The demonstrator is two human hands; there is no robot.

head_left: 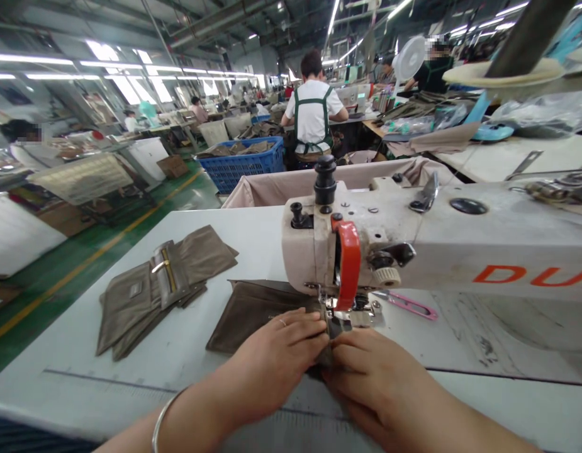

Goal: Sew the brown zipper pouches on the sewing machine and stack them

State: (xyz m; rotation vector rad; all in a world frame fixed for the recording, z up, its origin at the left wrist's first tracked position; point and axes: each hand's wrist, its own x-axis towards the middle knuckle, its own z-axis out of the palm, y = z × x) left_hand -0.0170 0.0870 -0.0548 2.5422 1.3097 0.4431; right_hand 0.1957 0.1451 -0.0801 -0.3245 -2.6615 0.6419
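Observation:
A brown fabric piece lies flat on the white table under the presser foot of a cream sewing machine. My left hand lies on the fabric with fingers stretched toward the foot. My right hand rests just right of it, fingers bent and pressed on the fabric's near edge right below the foot. Both hands touch each other near the needle.
A stack of brown pieces with a zipper lies to the left on the table. Pink snips sit behind the machine head. A cloth bin and a blue crate stand beyond. A person in a white shirt sits ahead.

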